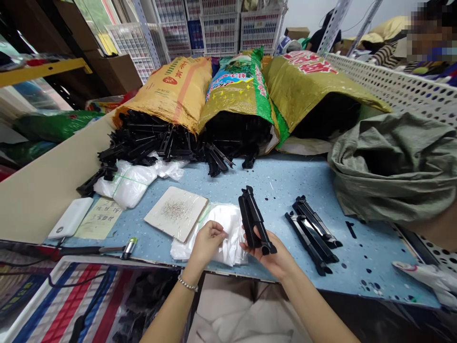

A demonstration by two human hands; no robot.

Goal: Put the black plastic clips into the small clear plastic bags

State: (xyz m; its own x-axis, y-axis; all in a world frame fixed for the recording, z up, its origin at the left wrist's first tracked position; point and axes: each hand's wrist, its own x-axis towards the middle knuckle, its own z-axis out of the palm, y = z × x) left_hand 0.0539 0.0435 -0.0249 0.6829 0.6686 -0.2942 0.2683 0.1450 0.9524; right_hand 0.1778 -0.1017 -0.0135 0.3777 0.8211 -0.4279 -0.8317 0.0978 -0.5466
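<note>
My right hand is closed around a bundle of long black plastic parts, held upright and slightly tilted above the table. Beside it, my left hand has its fingers pinched together at a thin clear plastic bag, on a flat stack of such bags. A bracelet circles the left wrist. The stack lies partly under a square white board with a speckled middle. To the right of my right hand, several more black plastic parts lie side by side on the blue tabletop.
Woven sacks spill black parts along the back. A grey-green sack stands open at right. At left are a bundle of plastic bags, a white device, a handwritten note and a hammer. Small black scraps dot the right side.
</note>
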